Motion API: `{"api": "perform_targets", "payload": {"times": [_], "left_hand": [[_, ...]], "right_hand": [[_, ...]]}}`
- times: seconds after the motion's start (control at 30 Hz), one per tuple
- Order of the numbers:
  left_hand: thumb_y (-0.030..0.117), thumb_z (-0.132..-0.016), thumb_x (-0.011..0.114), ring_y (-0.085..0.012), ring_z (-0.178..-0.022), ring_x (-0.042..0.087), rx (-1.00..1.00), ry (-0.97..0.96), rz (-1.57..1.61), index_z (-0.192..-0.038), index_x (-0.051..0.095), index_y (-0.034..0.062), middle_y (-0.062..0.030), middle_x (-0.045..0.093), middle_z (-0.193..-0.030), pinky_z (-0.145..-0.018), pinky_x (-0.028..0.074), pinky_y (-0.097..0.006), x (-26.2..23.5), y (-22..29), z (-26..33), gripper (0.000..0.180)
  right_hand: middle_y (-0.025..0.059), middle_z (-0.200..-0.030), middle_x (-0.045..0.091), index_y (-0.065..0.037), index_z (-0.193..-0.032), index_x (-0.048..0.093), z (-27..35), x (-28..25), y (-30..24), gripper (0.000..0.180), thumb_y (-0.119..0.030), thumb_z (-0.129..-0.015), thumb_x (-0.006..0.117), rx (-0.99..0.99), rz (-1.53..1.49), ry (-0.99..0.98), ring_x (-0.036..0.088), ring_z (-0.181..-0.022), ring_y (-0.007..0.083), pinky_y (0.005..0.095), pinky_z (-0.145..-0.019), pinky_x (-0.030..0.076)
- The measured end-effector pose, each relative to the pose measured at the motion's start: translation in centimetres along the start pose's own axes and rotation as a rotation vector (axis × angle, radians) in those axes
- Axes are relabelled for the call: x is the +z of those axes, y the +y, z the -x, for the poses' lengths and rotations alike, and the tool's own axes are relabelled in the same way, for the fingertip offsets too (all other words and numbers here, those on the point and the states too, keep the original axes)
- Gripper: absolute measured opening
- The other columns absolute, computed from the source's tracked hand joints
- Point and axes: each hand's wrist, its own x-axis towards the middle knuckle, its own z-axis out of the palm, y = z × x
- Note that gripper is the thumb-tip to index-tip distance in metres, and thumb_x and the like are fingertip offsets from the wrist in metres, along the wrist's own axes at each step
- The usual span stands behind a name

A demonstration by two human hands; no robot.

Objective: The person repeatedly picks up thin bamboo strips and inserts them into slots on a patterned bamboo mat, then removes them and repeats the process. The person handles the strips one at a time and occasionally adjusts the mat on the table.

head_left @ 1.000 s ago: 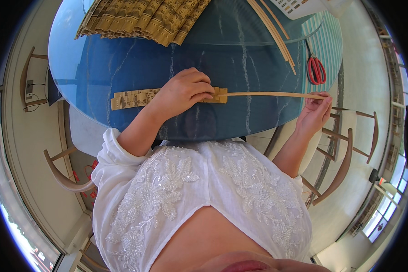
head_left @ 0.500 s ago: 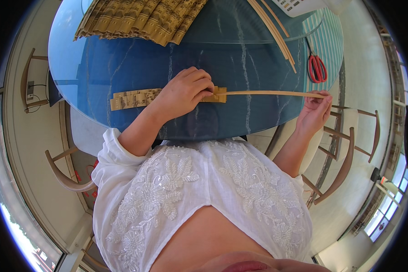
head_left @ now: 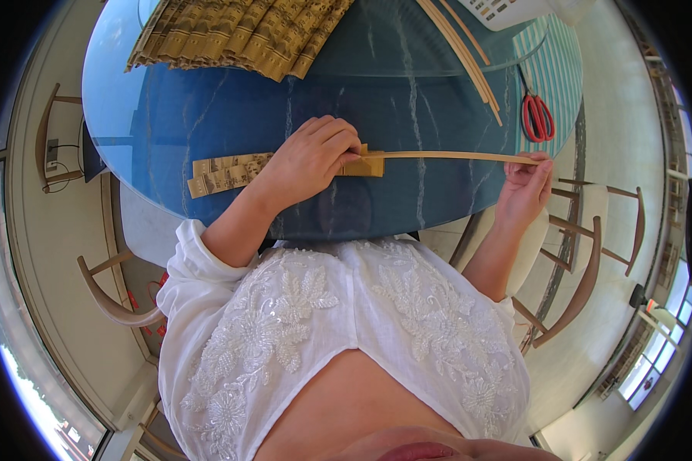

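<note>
A long thin wooden slat [head_left: 446, 155] stretches across the table's near side. My right hand [head_left: 524, 184] grips its right end between thumb and fingers. The slat's left end meets a printed gold-tan strip [head_left: 373, 163], where the closed fingers of my left hand [head_left: 315, 156] pinch. Whether the slat lies on or inside the strip is hidden by those fingers. To the left of my wrist the strip's other end [head_left: 227, 173] shows as two overlapping layers, slightly fanned apart, lying on the blue tabletop.
Stacked pleated gold printed pieces [head_left: 238, 38] lie at the far left. Several loose wooden slats [head_left: 469, 65] rest at the far right, near a white perforated basket [head_left: 507, 9]. Red-handled scissors [head_left: 537, 117] lie on a striped cloth [head_left: 557, 73]. A wooden chair [head_left: 584, 284] stands at right.
My right hand has shifted slightly left and nearer with the slat's end. The strip's left end has swung a little toward me, and its two layers have spread apart.
</note>
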Motion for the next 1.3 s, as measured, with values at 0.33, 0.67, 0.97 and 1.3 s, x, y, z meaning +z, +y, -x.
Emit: {"api": "perform_targets", "payload": {"times": [0.33, 0.67, 0.97, 1.3], "left_hand": [[0.002, -0.075, 0.062, -0.0268, -0.085, 0.054, 0.002, 0.089, 0.013, -0.088, 0.055, 0.0037, -0.0077, 0.056, -0.091, -0.078, 0.043, -0.034, -0.7, 0.0, 0.3, 0.015], [0.011, -0.085, 0.062, -0.014, -0.065, 0.056, -0.414, 0.075, 0.459, -0.084, 0.063, -0.0003, -0.008, 0.062, -0.079, -0.061, 0.046, -0.025, -2.5, 4.9, 5.1, 0.012], [0.019, -0.095, 0.048, -0.0106, -0.064, 0.056, -0.447, 0.628, 0.98, -0.09, 0.061, -0.0045, -0.007, 0.062, -0.074, -0.06, 0.044, -0.021, -1.0, 3.2, 7.2, 0.027], [0.033, -0.098, 0.035, -0.0191, -0.071, 0.06, -0.479, 0.547, 1.167, -0.093, 0.059, -0.0032, -0.0136, 0.063, -0.081, -0.065, 0.047, -0.029, -2.0, 3.4, 8.2, 0.044]], "right_hand": [[0.0084, -0.07, 0.054, -0.002, -0.093, 0.05, 2.5, 3.8, 1.6, 0.029, -0.028, -0.098, 0.037, 0.202, -0.089, -0.114, 0.051, -0.063, 0.0136, 0.028, -0.061, 0.042], [0.008, -0.07, 0.056, -0.001, -0.095, 0.052, 2.5, 4.1, -0.3, 0.028, -0.027, -0.097, 0.041, 0.221, -0.202, 0.034, 0.051, -0.063, 0.0142, 0.0289, -0.062, 0.044], [0.0073, -0.07, 0.057, -0.002, -0.095, 0.053, 3.5, 5.0, -0.7, 0.028, -0.027, -0.097, 0.041, 0.23, -0.209, -0.071, 0.052, -0.063, 0.0133, 0.029, -0.062, 0.044], [0.0079, -0.071, 0.058, -0.003, -0.095, 0.052, 4.4, 6.1, -1.1, 0.029, -0.028, -0.098, 0.039, 0.195, -0.246, -0.099, 0.052, -0.063, 0.0132, 0.0291, -0.063, 0.045]]}}
